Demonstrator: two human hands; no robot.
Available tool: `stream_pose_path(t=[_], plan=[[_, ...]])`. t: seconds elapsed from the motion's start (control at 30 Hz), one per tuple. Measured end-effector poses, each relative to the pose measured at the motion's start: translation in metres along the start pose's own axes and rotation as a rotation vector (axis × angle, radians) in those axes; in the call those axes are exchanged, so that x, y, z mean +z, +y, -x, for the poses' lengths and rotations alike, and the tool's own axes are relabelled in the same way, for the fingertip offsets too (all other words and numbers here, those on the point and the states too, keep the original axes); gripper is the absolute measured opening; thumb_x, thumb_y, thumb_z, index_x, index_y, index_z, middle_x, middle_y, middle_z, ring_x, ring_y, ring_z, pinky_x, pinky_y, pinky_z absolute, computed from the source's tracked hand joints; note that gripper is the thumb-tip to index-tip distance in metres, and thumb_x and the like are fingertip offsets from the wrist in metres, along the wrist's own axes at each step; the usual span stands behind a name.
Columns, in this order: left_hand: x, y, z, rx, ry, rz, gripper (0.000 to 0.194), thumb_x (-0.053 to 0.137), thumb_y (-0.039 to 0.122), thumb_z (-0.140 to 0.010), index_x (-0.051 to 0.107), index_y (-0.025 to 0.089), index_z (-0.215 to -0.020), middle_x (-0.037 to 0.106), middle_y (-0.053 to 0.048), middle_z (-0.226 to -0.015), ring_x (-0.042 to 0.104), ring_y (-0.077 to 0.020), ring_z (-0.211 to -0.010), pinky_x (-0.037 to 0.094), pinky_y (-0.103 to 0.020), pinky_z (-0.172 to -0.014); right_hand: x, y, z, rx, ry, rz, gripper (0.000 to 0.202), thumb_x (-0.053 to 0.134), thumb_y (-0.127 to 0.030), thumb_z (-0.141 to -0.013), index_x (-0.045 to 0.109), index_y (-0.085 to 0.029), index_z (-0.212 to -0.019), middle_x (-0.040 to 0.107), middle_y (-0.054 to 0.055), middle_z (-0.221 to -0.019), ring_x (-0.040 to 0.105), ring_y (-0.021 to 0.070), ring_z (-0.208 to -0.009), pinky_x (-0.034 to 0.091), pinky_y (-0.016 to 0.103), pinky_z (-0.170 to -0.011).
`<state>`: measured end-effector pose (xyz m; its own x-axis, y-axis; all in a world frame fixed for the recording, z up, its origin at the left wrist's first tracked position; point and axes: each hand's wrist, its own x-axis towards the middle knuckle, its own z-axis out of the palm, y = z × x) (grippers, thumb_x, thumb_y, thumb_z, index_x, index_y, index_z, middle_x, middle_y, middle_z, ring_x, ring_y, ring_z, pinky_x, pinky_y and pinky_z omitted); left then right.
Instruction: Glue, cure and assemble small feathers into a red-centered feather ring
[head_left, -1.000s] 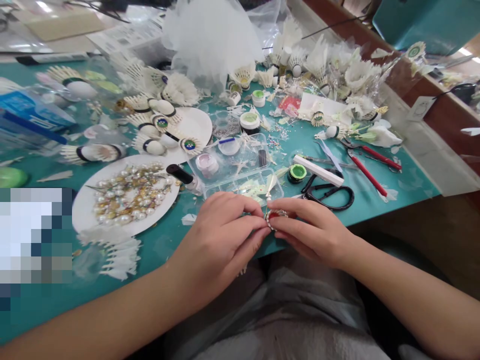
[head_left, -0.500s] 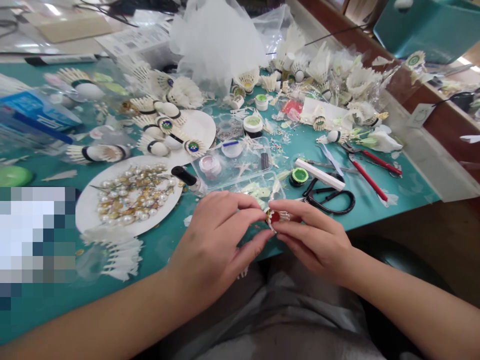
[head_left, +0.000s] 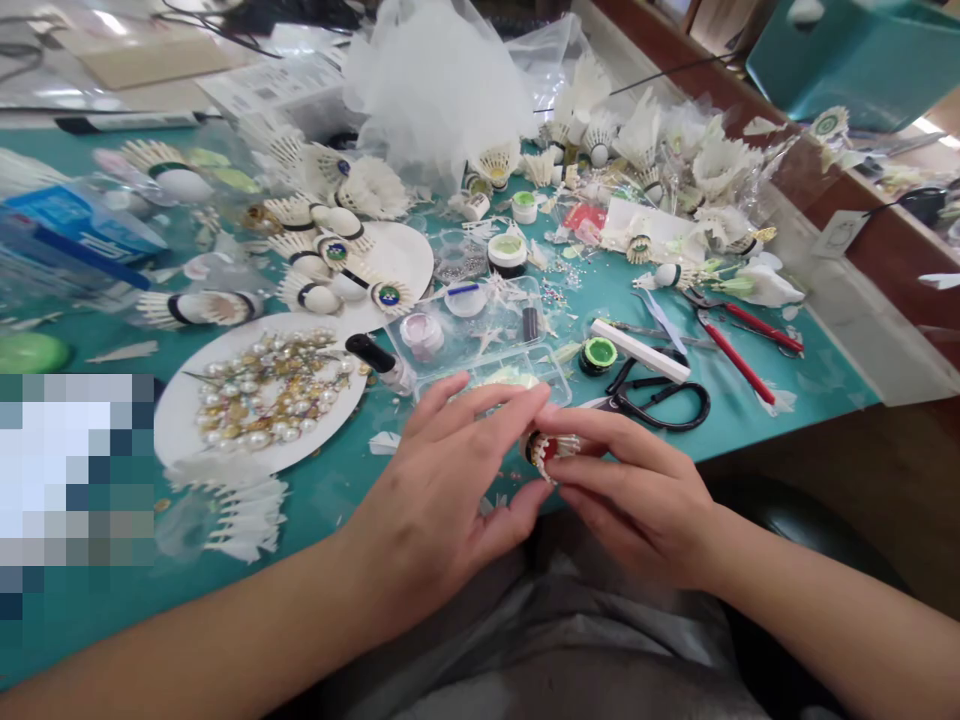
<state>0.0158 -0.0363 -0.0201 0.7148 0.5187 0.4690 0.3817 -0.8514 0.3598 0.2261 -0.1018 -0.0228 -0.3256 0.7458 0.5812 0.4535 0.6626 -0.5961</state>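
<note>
Red-centred feathered ornament (head_left: 546, 447), white rim, pinched in right hand (head_left: 637, 490), left hand (head_left: 442, 480) open, fingertips touching it.

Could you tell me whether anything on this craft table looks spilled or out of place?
Yes: tiny beads lie scattered loose on the teal table behind the clear plastic box, outside any container. Feather scraps also litter the near edge.

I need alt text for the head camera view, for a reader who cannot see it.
The right hand pinches a small red-centred feathered ornament at the edge of a teal table, and the open left hand touches it with its fingertips. Behind lie black-handled scissors and a white plate of pearls and gold beads.
</note>
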Motion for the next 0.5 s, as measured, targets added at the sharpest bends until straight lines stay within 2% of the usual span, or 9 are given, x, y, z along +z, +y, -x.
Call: stream_pose_path(t=[0.17,0.33,0.5], plan=[[0.0012,-0.0013,0.0019,0.025,-0.025,0.021,0.046,0.053,0.023,-0.102,0.041,0.012,-0.144,0.071,-0.011,-0.128,0.061,-0.0219,-0.125,0.032,-0.041,-0.121,0.0007,0.0004,-0.0005,0.006,0.000,-0.005,0.030,0.055,-0.003,-0.095,0.065,-0.014,-0.121,0.063,0.019,-0.137,0.066,0.0172,-0.119,0.060,0.028,-0.093],[0.0018,-0.0005,0.0021,0.040,0.011,0.055,0.038,0.054,0.020,-0.101,0.048,0.014,-0.138,0.075,-0.008,-0.117,0.062,-0.0237,-0.121,0.032,-0.045,-0.120,0.0013,0.0014,0.0011,-0.015,0.000,0.087,0.024,0.058,-0.005,-0.094,0.067,-0.010,-0.115,0.065,0.021,-0.130,0.067,0.0182,-0.112,0.061,0.030,-0.091],[0.0029,-0.0003,0.0025,0.048,0.009,0.052,0.038,0.054,0.019,-0.101,0.048,0.014,-0.139,0.075,-0.008,-0.116,0.062,-0.0239,-0.121,0.032,-0.045,-0.120,0.0012,0.0016,0.0009,-0.019,-0.003,0.121,0.021,0.058,-0.006,-0.094,0.067,-0.011,-0.113,0.066,0.021,-0.129,0.068,0.0184,-0.109,0.062,0.031,-0.088]])
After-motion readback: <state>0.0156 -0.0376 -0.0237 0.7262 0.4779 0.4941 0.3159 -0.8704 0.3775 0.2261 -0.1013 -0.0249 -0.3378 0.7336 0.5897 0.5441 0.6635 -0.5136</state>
